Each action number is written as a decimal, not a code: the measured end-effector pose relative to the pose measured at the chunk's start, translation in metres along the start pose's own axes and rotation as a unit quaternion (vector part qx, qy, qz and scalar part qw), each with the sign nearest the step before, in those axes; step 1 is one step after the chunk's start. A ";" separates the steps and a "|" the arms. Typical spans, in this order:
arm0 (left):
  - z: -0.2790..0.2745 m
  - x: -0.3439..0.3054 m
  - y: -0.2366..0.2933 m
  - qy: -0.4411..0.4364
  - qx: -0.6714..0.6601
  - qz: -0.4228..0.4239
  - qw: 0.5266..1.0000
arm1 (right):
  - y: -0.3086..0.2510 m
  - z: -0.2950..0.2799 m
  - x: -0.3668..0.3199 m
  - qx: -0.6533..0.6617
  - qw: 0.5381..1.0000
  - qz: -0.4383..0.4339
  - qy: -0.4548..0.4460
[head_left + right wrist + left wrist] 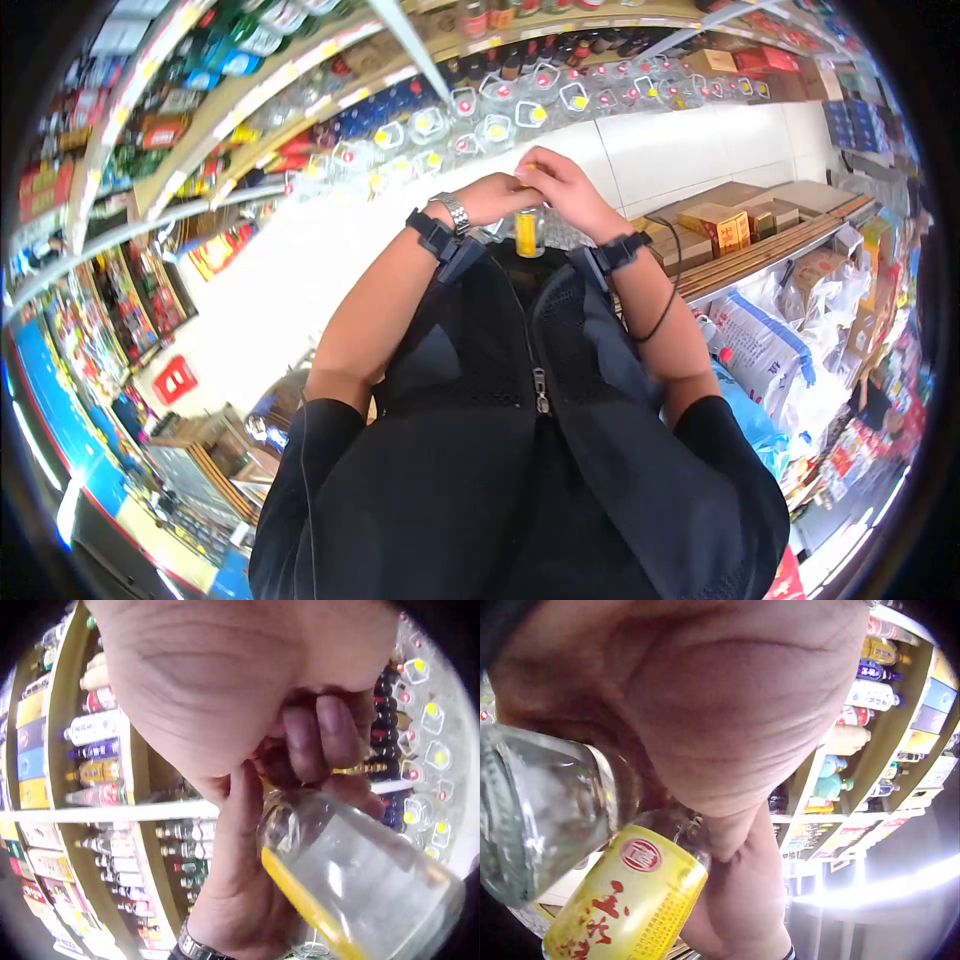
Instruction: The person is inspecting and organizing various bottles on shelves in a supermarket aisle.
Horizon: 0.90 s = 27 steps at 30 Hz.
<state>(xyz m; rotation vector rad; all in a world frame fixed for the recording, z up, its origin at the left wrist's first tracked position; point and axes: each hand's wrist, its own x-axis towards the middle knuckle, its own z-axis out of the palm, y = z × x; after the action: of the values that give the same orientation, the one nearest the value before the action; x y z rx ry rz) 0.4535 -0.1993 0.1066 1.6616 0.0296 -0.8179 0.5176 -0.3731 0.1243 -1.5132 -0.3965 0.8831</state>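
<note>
Both hands meet in front of the chest. My left hand [492,198], with a metal watch on its wrist, grips the neck of a small clear glass liquor bottle [528,236] that has a yellow label [634,892]. The curled fingers of my right hand [565,190] pinch a small yellow cap [530,168] at the top of this bottle. In the left wrist view a second clear glass bottle [544,810] hangs beside the labelled one, its neck running up under the left palm. Fingers hide both necks.
Large clear jugs [497,130] with yellow and red caps stand in rows on the floor ahead. Behind them rise shelves [330,100] of bottles. Cardboard boxes [720,215] and a white sack [755,340] lie to the right. A red stool [175,380] stands at the left.
</note>
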 end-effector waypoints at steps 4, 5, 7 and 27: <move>-0.018 0.042 0.010 -0.004 -0.100 0.036 0.994 | 0.020 -0.059 -0.017 0.046 0.991 -0.008 0.122; -0.005 0.057 0.039 -0.018 -0.211 0.024 0.977 | 0.003 -0.094 -0.045 0.062 0.982 0.025 0.177; -0.022 0.079 0.007 0.069 -0.211 0.050 0.974 | 0.038 -0.113 -0.047 0.124 0.965 0.027 0.231; -0.135 0.316 0.044 0.211 -0.163 -0.031 0.963 | 0.125 -0.230 -0.135 0.167 0.686 0.137 0.695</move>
<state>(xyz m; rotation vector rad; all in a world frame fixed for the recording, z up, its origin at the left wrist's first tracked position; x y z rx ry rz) 0.7769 -0.2225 -0.0167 1.4952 0.4918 -0.4608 0.5657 -0.6474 0.0282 -1.4775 1.0855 -0.1863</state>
